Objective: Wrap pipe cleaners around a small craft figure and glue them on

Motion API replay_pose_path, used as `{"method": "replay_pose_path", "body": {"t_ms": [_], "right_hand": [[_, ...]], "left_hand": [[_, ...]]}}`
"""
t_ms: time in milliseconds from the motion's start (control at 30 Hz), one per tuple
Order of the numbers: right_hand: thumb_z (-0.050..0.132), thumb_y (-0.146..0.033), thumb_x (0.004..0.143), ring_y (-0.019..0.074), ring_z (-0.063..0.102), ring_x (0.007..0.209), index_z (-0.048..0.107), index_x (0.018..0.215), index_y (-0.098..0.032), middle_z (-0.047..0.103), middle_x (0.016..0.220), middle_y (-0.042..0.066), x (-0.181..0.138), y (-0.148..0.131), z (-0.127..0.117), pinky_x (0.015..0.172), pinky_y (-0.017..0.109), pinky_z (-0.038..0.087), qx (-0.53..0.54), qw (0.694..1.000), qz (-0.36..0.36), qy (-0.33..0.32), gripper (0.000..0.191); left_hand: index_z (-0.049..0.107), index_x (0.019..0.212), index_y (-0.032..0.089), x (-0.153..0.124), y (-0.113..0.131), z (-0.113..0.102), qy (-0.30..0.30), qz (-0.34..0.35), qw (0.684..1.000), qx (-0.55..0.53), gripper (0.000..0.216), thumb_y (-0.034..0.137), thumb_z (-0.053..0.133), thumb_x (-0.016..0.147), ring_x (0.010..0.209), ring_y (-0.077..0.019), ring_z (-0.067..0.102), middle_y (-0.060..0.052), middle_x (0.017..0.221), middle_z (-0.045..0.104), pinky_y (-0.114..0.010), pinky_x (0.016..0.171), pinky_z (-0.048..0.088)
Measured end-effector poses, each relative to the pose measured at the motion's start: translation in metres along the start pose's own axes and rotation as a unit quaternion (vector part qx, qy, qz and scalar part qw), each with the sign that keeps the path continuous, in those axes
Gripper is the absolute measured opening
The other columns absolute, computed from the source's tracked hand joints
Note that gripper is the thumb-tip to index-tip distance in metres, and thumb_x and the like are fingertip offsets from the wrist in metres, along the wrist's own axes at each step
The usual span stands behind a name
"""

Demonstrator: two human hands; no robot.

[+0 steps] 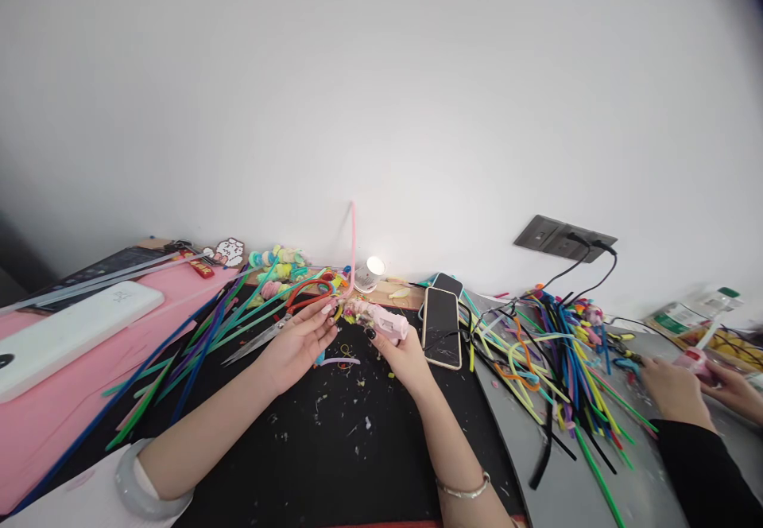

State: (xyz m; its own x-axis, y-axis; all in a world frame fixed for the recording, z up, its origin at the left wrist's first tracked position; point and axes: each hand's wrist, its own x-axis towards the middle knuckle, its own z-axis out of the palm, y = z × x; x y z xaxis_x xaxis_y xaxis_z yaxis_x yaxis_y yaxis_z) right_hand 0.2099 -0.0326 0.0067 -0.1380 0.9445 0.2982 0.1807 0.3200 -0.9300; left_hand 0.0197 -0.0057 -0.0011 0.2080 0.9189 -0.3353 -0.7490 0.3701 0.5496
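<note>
My left hand (301, 345) pinches the lower end of a pink pipe cleaner (354, 246), which rises upright with a small bend at its top. My right hand (408, 357) is wrapped round a pink hot glue gun (390, 324). Its front end points left at my left fingertips and is covered with coloured bits. Exactly where the two meet is too small to make out. Beneath the hands, a short lilac pipe cleaner piece (341, 361) and scraps lie on the black mat (334, 464). Scissors (256, 342) with orange handles lie just beyond my left hand.
A white paper cup (369, 275) stands against the wall. Two phones (442, 325) lie right of my hands. Pipe cleaners lie in bundles on the left (196, 353) and right (566, 377). A white power bank (83, 337) is far left. At right, a co-worker's hands (676, 389) hold another pink tool.
</note>
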Motion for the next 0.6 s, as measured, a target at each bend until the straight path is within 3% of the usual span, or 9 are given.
{"method": "replay_pose_path", "body": {"t_ms": [300, 600], "right_hand": [[0.066, -0.035, 0.081, 0.0289, 0.061, 0.114, 0.069, 0.115, -0.018, 0.067, 0.121, 0.008, -0.0005, 0.0071, -0.0010, 0.104, 0.048, 0.043, 0.002, 1.000, 0.003, 0.011, 0.038], [0.066, -0.034, 0.081, 0.0279, 0.063, 0.110, 0.069, 0.114, -0.020, 0.069, 0.118, 0.007, 0.0000, 0.0022, -0.0016, 0.099, 0.045, 0.047, -0.002, 1.000, -0.004, 0.013, 0.037]], "left_hand": [[0.074, 0.087, 0.017, -0.0022, 0.0009, 0.0026, 0.015, -0.007, 1.000, 0.022, 0.023, -0.002, 0.063, 0.079, 0.064, -0.0084, 0.065, -0.003, 0.085, 0.073, -0.021, 0.067, 0.057], [0.074, 0.086, 0.016, -0.0013, 0.0004, 0.0006, 0.009, 0.007, 0.999, 0.029, 0.022, -0.001, 0.063, 0.079, 0.064, -0.0082, 0.064, -0.004, 0.089, 0.073, -0.019, 0.064, 0.057]]}}
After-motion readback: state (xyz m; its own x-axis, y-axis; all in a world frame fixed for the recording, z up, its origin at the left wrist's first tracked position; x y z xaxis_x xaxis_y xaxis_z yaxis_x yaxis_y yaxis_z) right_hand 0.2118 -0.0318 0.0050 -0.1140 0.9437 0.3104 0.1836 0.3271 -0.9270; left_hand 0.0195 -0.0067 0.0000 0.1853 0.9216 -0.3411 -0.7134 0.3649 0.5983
